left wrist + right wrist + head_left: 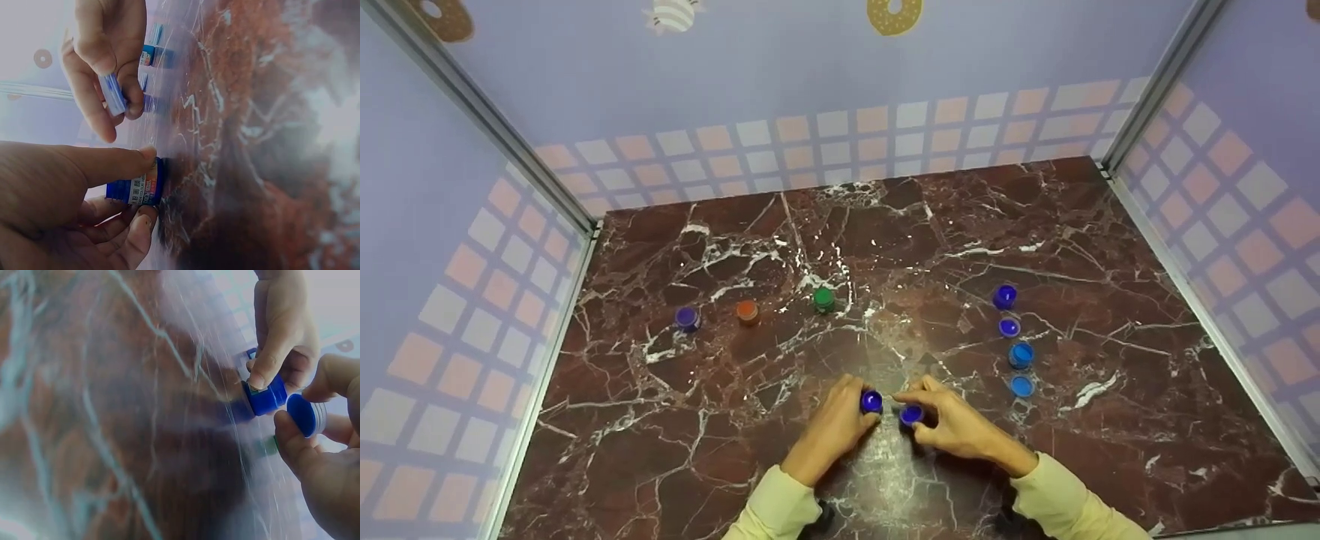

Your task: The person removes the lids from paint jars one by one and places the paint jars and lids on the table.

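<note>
My left hand (834, 424) grips a small blue paint jar (871, 401) by its sides, low at the marble table. Its top is uncovered, with dark blue paint inside, and a printed label shows between thumb and fingers in the left wrist view. Just to the right, my right hand (956, 421) pinches a round screw lid (912, 414) between thumb and fingers. In the right wrist view, the lid (304, 416) is tilted on edge, its blue inner face toward the jar (267, 395). A narrow gap separates lid and jar in the head view.
On the right stand an uncovered dark blue jar (1005, 296) and a lighter blue jar (1021, 355), with a dark blue lid (1009, 327) and a light blue lid (1021, 386) nearby. A purple jar (687, 319), orange jar (748, 312) and green jar (823, 300) stand left. Panels enclose the table.
</note>
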`<state>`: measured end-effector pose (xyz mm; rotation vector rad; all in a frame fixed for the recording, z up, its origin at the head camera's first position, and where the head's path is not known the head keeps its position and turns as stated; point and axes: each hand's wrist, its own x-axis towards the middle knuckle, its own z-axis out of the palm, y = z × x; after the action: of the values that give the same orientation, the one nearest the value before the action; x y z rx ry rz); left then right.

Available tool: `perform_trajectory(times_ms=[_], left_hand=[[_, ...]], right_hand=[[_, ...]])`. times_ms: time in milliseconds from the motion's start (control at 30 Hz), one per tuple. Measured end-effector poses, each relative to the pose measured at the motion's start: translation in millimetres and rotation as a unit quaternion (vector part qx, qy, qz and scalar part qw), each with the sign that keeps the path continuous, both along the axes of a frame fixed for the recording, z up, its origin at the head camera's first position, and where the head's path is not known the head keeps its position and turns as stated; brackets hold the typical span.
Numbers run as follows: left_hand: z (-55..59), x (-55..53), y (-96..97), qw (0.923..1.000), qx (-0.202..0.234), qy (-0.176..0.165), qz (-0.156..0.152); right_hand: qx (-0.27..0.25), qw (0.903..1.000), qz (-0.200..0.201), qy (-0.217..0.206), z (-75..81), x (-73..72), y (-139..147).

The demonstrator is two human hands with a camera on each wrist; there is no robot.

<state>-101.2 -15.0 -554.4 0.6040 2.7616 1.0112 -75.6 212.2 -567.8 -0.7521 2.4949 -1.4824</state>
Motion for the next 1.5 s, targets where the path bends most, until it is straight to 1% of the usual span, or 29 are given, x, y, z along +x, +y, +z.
perform_trajectory(times_ms=[167, 233, 400, 500, 667, 800, 1033, 1133, 1333, 1500], left_hand=[[-0.3, -8.8, 8.2, 0.9999, 0.003, -0.015, 0.004], [-0.7, -12.7, 12.0, 0.9999, 0.003, -0.014, 0.004], [-1.2, -23.0, 22.2, 1.0, -0.007, -0.001, -0.001], [-0.6, -29.6, 28.7, 1.0, -0.009, -0.001, -0.001], [-0.3, -40.3, 38.6, 1.0, 0.002, -0.002, -0.003], [-0.6, -47.5, 46.7, 0.9999, 0.01, 0.002, -0.006], [2.0, -61.0, 63.9, 0.9999, -0.004, -0.01, 0.0], [2.3, -67.3, 71.7, 0.9999, -0.001, -0.011, 0.002], [0.4, -79.8, 86.2, 1.0, 0.005, 0.006, 0.004], [-2.3, -91.7, 98.8, 0.9998, 0.006, 0.02, 0.007]], right_hand=[[0.011, 0.9995, 0.009, 0.03, 0.2, 2.3, 6], [0.012, 0.9992, 0.011, 0.037, -0.2, 3.2, 8], [0.013, 0.9985, 0.012, 0.052, -1.7, 5.2, 15], [0.015, 0.9982, 0.011, 0.056, -2.5, 6.4, 19], [0.021, 0.9985, 0.005, 0.051, -3.8, 6.7, 25], [0.018, 0.9985, -0.008, 0.051, -6.1, 5.4, 30], [0.019, 0.9969, -0.031, 0.07, -9.4, 2.9, 37], [0.023, 0.996, -0.041, 0.077, -9.5, 2.0, 39], [0.034, 0.9935, -0.078, 0.076, -8.1, 0.6, 40], [0.037, 0.9887, -0.113, 0.091, -7.3, -1.2, 41]])
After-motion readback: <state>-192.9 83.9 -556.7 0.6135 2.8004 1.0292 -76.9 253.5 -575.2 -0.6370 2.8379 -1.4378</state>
